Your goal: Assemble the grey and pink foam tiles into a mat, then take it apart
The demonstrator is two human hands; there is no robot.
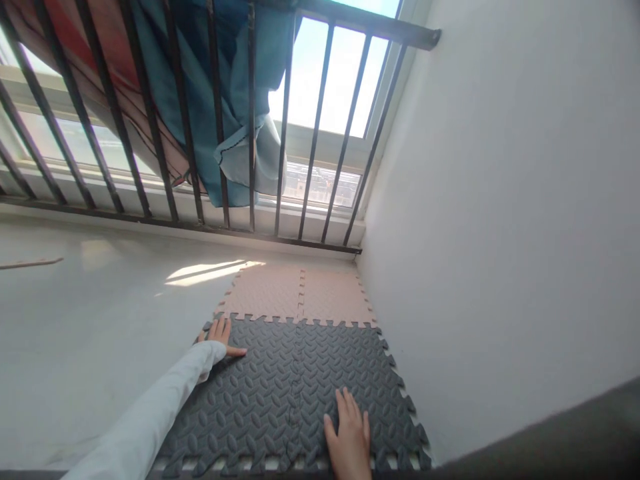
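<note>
Two dark grey foam tiles with a raised tread pattern and jigsaw edges [260, 393] lie side by side in your head view, filling the lower middle of the frame. Above them, near the centre, their teeth meet two pale pink foam tiles of the same jigsaw shape [335, 297], also set side by side. Your left hand [221, 339], coming out of a loose white sleeve [155, 407], is spread wide over the upper left corner of the left dark tile, its thumb pointing right, and grips nothing. Your right hand [350, 430], at the bottom of the frame right of centre, is open too, fingers stretched upward and palm down over the right dark tile.

A plain white wall [500, 200] takes up the right side, just beside the tiles' right edge. Pale smooth floor [100, 353] spreads across the lower left, with a thin light-brown stick [33, 264] at the left edge and streaks of sunlight [203, 276] near the pink tiles. Across the top you see a black metal railing [370, 22], with blue cloth [197, 87] and reddish-pink cloth [107, 40] hanging behind its bars, before a bright window [306, 73].
</note>
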